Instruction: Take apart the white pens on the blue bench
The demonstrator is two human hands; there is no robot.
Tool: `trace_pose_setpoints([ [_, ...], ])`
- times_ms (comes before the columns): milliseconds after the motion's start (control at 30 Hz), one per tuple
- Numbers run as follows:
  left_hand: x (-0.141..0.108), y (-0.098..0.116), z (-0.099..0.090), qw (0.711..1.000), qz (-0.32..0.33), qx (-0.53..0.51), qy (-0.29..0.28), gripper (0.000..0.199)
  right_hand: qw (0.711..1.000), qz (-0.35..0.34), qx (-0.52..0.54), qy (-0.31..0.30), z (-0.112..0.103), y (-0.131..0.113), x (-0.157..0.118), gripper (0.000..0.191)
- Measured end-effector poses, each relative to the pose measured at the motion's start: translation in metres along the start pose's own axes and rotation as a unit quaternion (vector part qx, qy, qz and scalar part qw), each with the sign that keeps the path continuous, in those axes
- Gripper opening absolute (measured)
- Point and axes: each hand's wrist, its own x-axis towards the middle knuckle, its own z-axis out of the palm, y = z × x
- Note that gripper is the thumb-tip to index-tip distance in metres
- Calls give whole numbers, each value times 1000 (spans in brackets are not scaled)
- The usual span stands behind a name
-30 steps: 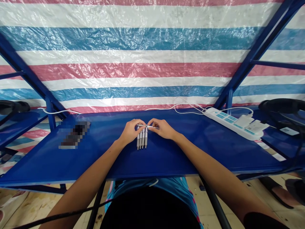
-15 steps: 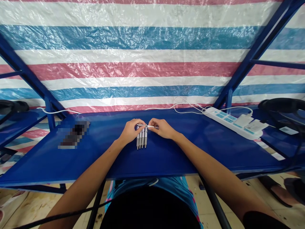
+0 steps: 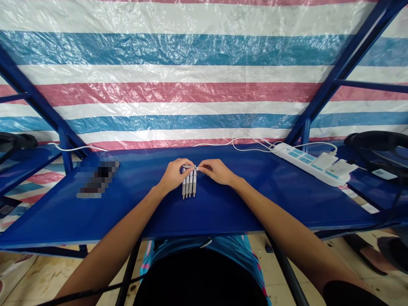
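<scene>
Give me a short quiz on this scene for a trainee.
1. How many pens lie side by side on the blue table below the hands?
2. Which is nearer the right hand: A, the power strip, or B, the blurred object?
3. True or false: the left hand and the right hand both touch the crosswise pen.

Key: 1. Four. 2. A. 3. True.
</scene>
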Motion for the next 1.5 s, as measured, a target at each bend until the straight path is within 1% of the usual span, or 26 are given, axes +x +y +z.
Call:
trace_pose_setpoints([
  [233, 0, 0, 1, 1000, 3, 5, -3, 15, 999, 20, 43, 4, 3, 1, -2, 8],
  [467, 1, 0, 1, 1000, 4, 3, -2, 15, 999, 35, 41, 1, 2, -1, -2, 9],
  [633, 0, 0, 1, 1000, 7, 6, -1, 15, 999, 42, 33, -5, 1, -4, -2, 6],
  [833, 0, -1, 1, 1000, 1, 10, 0, 15, 999, 45, 19, -4, 0, -3, -1, 3],
  [1133, 3, -3, 4, 1000, -10, 8, -6, 14, 999, 39, -10, -2, -7, 1, -2, 4],
  [1300, 5, -4, 5, 1000, -11, 12, -13, 13, 998, 52, -24, -4, -11, 0, -2, 5],
  [1400, 9, -4, 7, 1000, -6, 12, -20, 12, 997, 65, -36, -4, -16, -1, -2, 6],
  [1500, 18, -4, 9, 999, -3, 17, -41, 9, 996, 72, -51, -3, -24, 2, -3, 9],
])
